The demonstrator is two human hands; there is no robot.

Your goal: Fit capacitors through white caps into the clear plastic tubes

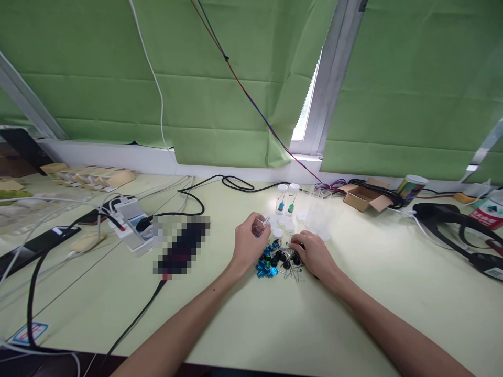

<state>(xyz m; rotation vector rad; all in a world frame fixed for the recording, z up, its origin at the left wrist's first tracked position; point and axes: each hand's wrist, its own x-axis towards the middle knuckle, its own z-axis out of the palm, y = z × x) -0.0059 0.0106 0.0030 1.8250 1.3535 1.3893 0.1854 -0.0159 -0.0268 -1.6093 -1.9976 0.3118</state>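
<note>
My left hand is closed around thin bent metal wires, just above the left side of a small pile. My right hand reaches into the pile's right side with its fingers pinched together; what they hold, if anything, is hidden. Shiny blue pieces make up the left of the pile. Beside them lie round black pieces and a tangle of bent metal wires. Beyond the hands stand two clear tubes with white caps, one holding a blue piece and the other a green piece, each on a wire.
White caps and clear plastic containers lie behind the pile. A cardboard box, a can and a black headset-like frame are to the right. A power strip and cables occupy the left.
</note>
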